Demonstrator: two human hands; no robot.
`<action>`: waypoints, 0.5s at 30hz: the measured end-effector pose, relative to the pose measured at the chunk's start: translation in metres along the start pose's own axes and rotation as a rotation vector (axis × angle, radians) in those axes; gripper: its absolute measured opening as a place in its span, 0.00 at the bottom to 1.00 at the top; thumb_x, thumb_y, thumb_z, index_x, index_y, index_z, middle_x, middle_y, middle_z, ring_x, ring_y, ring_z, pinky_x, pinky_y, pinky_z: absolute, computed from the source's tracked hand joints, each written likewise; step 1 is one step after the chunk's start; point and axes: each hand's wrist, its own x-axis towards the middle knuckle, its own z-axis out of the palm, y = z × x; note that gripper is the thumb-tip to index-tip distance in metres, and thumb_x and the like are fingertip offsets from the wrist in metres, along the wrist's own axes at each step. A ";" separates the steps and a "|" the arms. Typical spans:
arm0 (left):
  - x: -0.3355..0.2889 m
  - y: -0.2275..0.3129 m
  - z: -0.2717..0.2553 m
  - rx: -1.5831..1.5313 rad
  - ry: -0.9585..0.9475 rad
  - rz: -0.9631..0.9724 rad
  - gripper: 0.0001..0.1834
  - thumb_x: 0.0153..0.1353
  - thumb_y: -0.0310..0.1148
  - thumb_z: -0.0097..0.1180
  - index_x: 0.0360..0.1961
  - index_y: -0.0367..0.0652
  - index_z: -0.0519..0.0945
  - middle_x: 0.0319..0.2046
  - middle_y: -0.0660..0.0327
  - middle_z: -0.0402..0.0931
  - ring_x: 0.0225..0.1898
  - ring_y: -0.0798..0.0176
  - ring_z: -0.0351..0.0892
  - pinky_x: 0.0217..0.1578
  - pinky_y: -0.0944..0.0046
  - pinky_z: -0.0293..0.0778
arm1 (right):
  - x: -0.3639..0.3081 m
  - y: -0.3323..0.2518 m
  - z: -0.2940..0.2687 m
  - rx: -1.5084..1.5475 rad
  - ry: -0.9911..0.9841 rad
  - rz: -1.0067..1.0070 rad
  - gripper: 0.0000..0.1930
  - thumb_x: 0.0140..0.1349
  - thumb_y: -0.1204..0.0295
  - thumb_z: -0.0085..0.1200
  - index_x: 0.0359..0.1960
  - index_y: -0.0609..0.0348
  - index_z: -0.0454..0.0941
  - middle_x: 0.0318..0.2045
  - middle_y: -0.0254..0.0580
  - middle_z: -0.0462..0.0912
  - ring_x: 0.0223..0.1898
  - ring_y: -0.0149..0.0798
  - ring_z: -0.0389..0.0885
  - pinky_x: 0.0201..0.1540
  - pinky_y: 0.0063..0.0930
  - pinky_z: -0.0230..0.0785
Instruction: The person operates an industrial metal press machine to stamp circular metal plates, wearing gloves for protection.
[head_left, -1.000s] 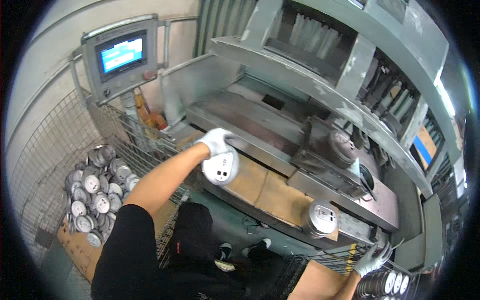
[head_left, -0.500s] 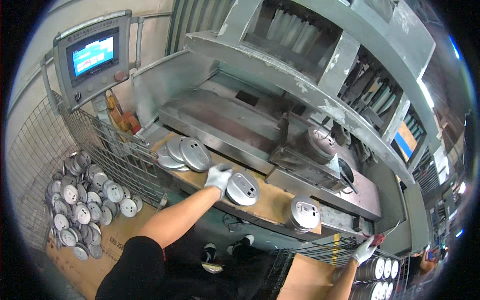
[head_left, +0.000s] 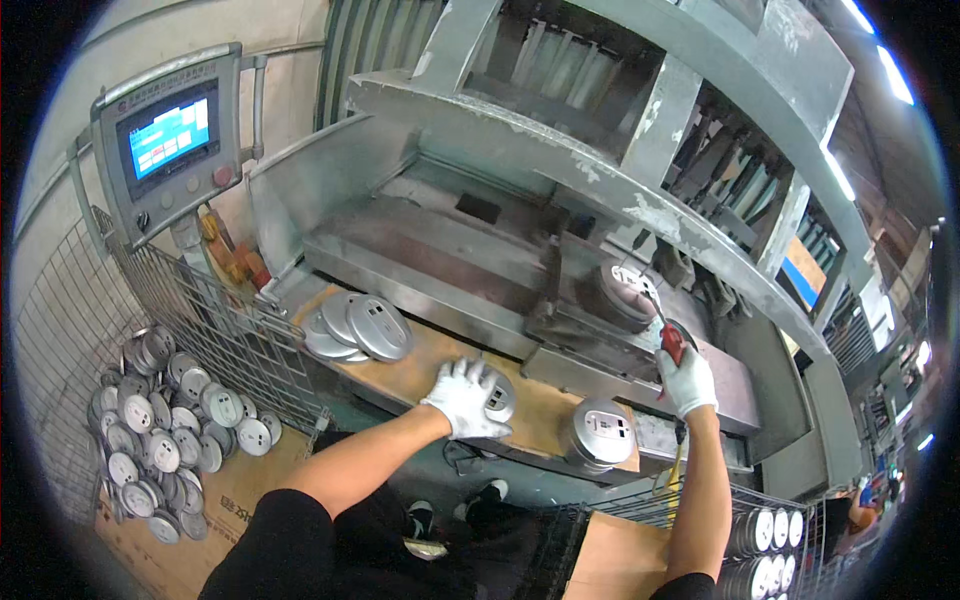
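Note:
My left hand [head_left: 464,398], in a white glove, lies over a round silver metal lid [head_left: 502,399] on the wooden board. Its fingers are spread and cover most of the lid. My right hand [head_left: 688,382], also gloved in white, is closed round a red air blow gun [head_left: 672,343]. The gun's thin nozzle points up and left at a round metal part [head_left: 628,292] on the machine's fixture. A stack of similar lids [head_left: 603,432] stands on the board to the right of my left hand. More overlapping lids [head_left: 378,328] lie at the board's left end.
A control panel [head_left: 168,140] with a lit screen stands at the upper left. Many loose lids [head_left: 160,450] are heaped in a wire cage [head_left: 215,310] at left. The machine's grey frame [head_left: 600,170] overhangs the work area. Stacked metal parts [head_left: 765,530] fill a basket at lower right.
My right hand has risen from the lower right with the blow gun, up to the fixture. My left hand has shifted right onto the lid, its fingers spreading over it.

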 end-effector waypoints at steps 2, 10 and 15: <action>0.004 0.000 0.004 -0.009 0.017 0.002 0.58 0.42 0.72 0.55 0.65 0.38 0.60 0.65 0.43 0.55 0.67 0.36 0.52 0.63 0.38 0.51 | 0.005 0.002 0.008 0.016 0.057 0.004 0.24 0.58 0.51 0.51 0.41 0.62 0.76 0.35 0.63 0.81 0.40 0.64 0.79 0.44 0.50 0.71; 0.009 0.005 -0.004 0.023 -0.106 -0.013 0.59 0.43 0.74 0.53 0.66 0.40 0.59 0.67 0.41 0.52 0.66 0.34 0.54 0.64 0.39 0.53 | -0.016 0.023 0.001 0.242 -0.006 0.011 0.23 0.58 0.57 0.55 0.47 0.62 0.74 0.39 0.64 0.80 0.44 0.61 0.79 0.47 0.43 0.71; 0.002 0.003 -0.025 0.058 -0.135 -0.142 0.60 0.42 0.75 0.54 0.66 0.40 0.59 0.67 0.42 0.53 0.65 0.37 0.56 0.61 0.40 0.57 | -0.077 0.089 -0.009 0.296 0.409 0.311 0.20 0.58 0.62 0.57 0.50 0.59 0.74 0.31 0.58 0.83 0.38 0.56 0.83 0.41 0.40 0.73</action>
